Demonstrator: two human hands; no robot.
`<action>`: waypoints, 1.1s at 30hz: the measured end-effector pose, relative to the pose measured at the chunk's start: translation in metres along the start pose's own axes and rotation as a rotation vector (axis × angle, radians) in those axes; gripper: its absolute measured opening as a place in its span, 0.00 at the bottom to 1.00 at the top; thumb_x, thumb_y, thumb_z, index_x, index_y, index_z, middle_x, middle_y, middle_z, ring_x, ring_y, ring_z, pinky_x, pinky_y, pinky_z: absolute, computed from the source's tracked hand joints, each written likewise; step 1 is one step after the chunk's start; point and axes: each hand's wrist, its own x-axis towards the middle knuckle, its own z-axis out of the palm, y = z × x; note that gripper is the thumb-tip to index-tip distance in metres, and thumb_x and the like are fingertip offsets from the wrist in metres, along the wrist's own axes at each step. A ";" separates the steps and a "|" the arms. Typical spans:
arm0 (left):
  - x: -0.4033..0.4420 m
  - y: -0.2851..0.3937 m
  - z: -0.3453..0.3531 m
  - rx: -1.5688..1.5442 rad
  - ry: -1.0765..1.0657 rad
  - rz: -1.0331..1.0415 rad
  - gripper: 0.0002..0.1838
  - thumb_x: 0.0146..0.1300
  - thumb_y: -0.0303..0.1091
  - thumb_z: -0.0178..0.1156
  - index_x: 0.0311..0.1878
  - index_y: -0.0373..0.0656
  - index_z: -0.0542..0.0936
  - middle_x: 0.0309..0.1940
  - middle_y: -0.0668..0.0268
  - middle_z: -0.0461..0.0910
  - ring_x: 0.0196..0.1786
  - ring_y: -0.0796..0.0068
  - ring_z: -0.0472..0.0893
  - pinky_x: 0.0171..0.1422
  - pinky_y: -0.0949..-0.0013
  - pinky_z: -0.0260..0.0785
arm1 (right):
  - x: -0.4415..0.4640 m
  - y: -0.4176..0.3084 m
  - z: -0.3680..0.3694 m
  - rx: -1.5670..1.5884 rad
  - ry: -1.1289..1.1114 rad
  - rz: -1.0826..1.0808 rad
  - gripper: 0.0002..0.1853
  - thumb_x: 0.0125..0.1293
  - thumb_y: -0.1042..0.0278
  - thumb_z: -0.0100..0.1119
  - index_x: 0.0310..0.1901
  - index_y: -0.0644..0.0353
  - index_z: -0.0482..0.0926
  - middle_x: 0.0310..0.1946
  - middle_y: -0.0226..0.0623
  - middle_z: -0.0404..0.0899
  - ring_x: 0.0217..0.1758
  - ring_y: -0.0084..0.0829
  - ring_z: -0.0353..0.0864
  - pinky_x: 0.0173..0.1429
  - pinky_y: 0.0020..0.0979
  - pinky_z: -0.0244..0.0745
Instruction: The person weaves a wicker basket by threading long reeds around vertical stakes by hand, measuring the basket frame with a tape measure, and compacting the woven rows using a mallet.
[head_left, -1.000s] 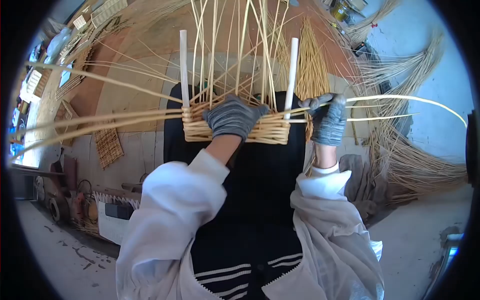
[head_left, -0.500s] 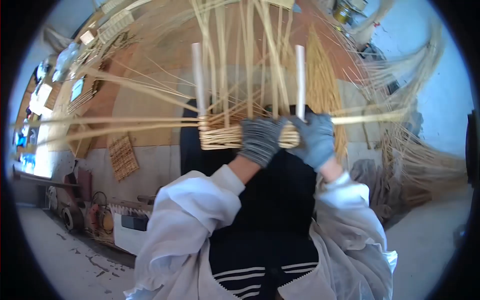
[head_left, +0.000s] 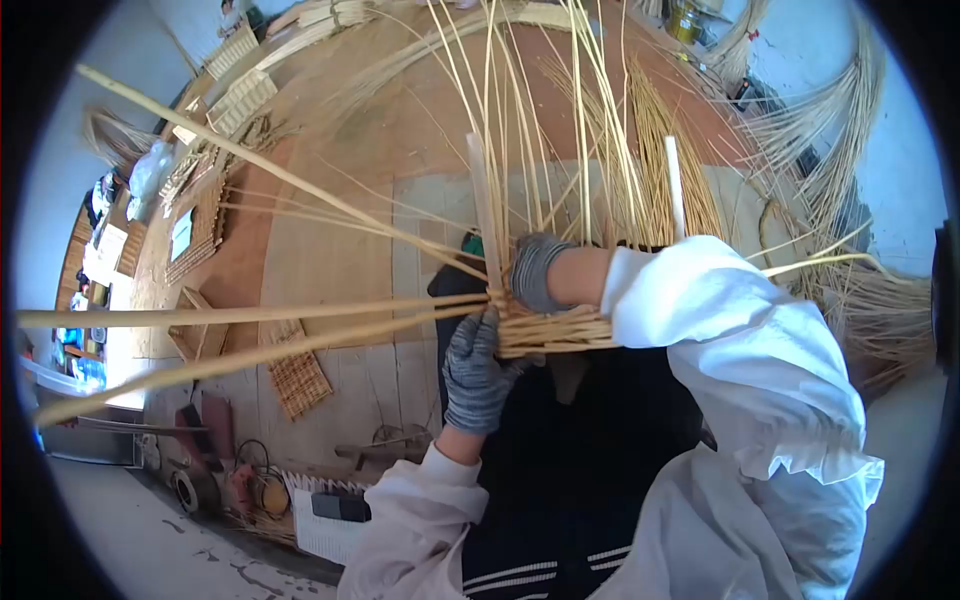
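Note:
A partly woven wicker panel (head_left: 560, 333) lies across my lap, with long upright rods (head_left: 585, 190) rising from it. Near its left end stands a pale, flat-sided stick (head_left: 486, 215); a second pale stick (head_left: 675, 190) is on the right. My left hand (head_left: 473, 372), in a grey glove, is closed round the panel's left corner. Reaching across from the right, my right hand (head_left: 538, 272), also gloved, curls against that corner beside the stick. Its fingertips are hidden, so what they grip is unclear. Long loose rods (head_left: 270, 312) stretch left from the corner.
A bundle of thin rods (head_left: 670, 160) lies on the floor ahead. More fibre bundles (head_left: 850, 110) hang at the right wall. A small woven mat (head_left: 297, 375) lies at left, near a white crate (head_left: 322, 520) and tools.
The panel has shifted right in view. My right hand has crossed from the panel's right end to its left corner, and my left hand has moved from its middle to that corner.

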 end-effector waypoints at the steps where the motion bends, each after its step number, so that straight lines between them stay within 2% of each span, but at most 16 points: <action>1: -0.001 -0.004 0.000 0.002 0.017 0.000 0.43 0.33 0.44 0.76 0.55 0.38 0.69 0.43 0.57 0.73 0.47 0.62 0.75 0.52 0.64 0.71 | 0.010 0.005 0.004 0.008 -0.090 -0.025 0.12 0.52 0.62 0.57 0.37 0.57 0.80 0.39 0.39 0.78 0.47 0.39 0.75 0.53 0.38 0.68; 4: 0.002 -0.012 -0.004 -0.144 -0.095 -0.127 0.43 0.29 0.44 0.78 0.52 0.38 0.72 0.43 0.58 0.73 0.47 0.62 0.76 0.53 0.66 0.71 | 0.030 0.022 0.013 0.015 -0.279 -0.073 0.13 0.54 0.62 0.56 0.39 0.56 0.80 0.40 0.39 0.78 0.48 0.39 0.75 0.52 0.38 0.69; 9: 0.005 -0.020 0.001 -0.170 -0.040 -0.039 0.39 0.28 0.41 0.78 0.48 0.39 0.73 0.43 0.59 0.72 0.47 0.63 0.76 0.52 0.67 0.72 | 0.023 0.066 0.022 0.019 -0.599 -0.061 0.14 0.57 0.61 0.54 0.43 0.56 0.78 0.42 0.39 0.78 0.48 0.40 0.75 0.51 0.39 0.70; 13: 0.009 -0.020 -0.002 -0.270 -0.072 -0.121 0.38 0.29 0.41 0.78 0.47 0.40 0.73 0.43 0.59 0.72 0.47 0.64 0.76 0.52 0.67 0.72 | 0.007 0.094 0.012 0.076 -0.772 -0.093 0.15 0.59 0.61 0.52 0.46 0.55 0.77 0.44 0.39 0.78 0.49 0.40 0.75 0.50 0.39 0.70; 15: 0.008 -0.019 -0.009 -0.341 -0.104 -0.149 0.38 0.29 0.40 0.78 0.47 0.40 0.72 0.43 0.58 0.73 0.46 0.64 0.76 0.51 0.67 0.72 | 0.011 0.095 0.006 0.141 -0.767 -0.140 0.15 0.60 0.61 0.51 0.48 0.55 0.77 0.45 0.39 0.78 0.49 0.40 0.76 0.50 0.40 0.71; 17: 0.012 -0.011 -0.019 -0.180 -0.178 -0.170 0.36 0.31 0.40 0.78 0.46 0.39 0.73 0.41 0.58 0.74 0.44 0.64 0.77 0.50 0.67 0.73 | 0.019 0.092 0.000 0.187 -0.753 -0.184 0.16 0.62 0.60 0.50 0.49 0.54 0.76 0.46 0.39 0.77 0.50 0.40 0.76 0.49 0.40 0.71; 21: 0.007 -0.010 -0.012 -0.321 -0.060 -0.124 0.34 0.32 0.41 0.77 0.45 0.38 0.74 0.39 0.59 0.75 0.42 0.65 0.77 0.48 0.67 0.73 | 0.023 0.074 -0.002 0.238 -0.700 -0.254 0.17 0.64 0.60 0.49 0.52 0.54 0.76 0.48 0.39 0.77 0.50 0.41 0.76 0.49 0.41 0.71; 23: 0.007 -0.008 -0.015 -0.249 -0.147 -0.189 0.34 0.32 0.42 0.77 0.45 0.38 0.74 0.40 0.59 0.75 0.42 0.65 0.78 0.48 0.67 0.74 | 0.025 0.054 -0.004 0.056 -0.728 -0.122 0.16 0.63 0.61 0.50 0.48 0.58 0.77 0.50 0.42 0.75 0.53 0.42 0.74 0.54 0.38 0.70; 24: 0.009 -0.007 -0.017 -0.247 -0.150 -0.195 0.34 0.32 0.42 0.77 0.45 0.38 0.74 0.40 0.59 0.75 0.42 0.65 0.78 0.48 0.67 0.74 | 0.028 0.052 0.007 -0.151 -0.740 0.077 0.14 0.64 0.65 0.49 0.50 0.56 0.76 0.45 0.41 0.78 0.45 0.42 0.78 0.48 0.40 0.72; 25: 0.012 -0.005 -0.021 -0.204 -0.178 -0.199 0.35 0.32 0.41 0.77 0.46 0.38 0.74 0.40 0.59 0.75 0.43 0.66 0.78 0.48 0.67 0.74 | 0.026 0.056 0.015 -0.143 -0.742 0.069 0.14 0.64 0.65 0.49 0.50 0.56 0.76 0.45 0.41 0.78 0.45 0.42 0.78 0.48 0.40 0.72; 27: 0.010 -0.007 -0.018 -0.159 -0.217 -0.206 0.36 0.32 0.40 0.77 0.47 0.38 0.73 0.40 0.59 0.74 0.43 0.66 0.78 0.48 0.67 0.74 | 0.016 0.054 0.000 0.035 -0.582 0.095 0.18 0.64 0.61 0.48 0.50 0.63 0.74 0.51 0.44 0.74 0.51 0.43 0.75 0.53 0.41 0.71; 28: 0.007 -0.011 -0.013 -0.228 -0.176 -0.182 0.36 0.32 0.40 0.77 0.48 0.38 0.73 0.39 0.59 0.74 0.43 0.66 0.78 0.49 0.67 0.74 | 0.015 0.070 0.031 0.158 -0.483 0.087 0.14 0.60 0.64 0.53 0.47 0.56 0.78 0.40 0.42 0.80 0.43 0.44 0.78 0.46 0.42 0.74; 29: 0.006 -0.014 -0.010 -0.298 -0.139 -0.158 0.37 0.32 0.39 0.77 0.48 0.38 0.72 0.39 0.59 0.74 0.43 0.66 0.78 0.50 0.67 0.74 | 0.018 0.089 0.060 0.134 -0.518 0.093 0.14 0.60 0.64 0.53 0.46 0.56 0.78 0.40 0.42 0.80 0.43 0.44 0.78 0.46 0.41 0.74; 33: 0.010 -0.014 -0.011 -0.329 -0.132 -0.139 0.36 0.33 0.39 0.77 0.48 0.38 0.73 0.39 0.60 0.74 0.43 0.66 0.78 0.50 0.67 0.74 | 0.022 0.091 0.040 0.034 -0.578 0.132 0.14 0.60 0.62 0.53 0.45 0.56 0.78 0.39 0.42 0.80 0.43 0.44 0.78 0.46 0.41 0.74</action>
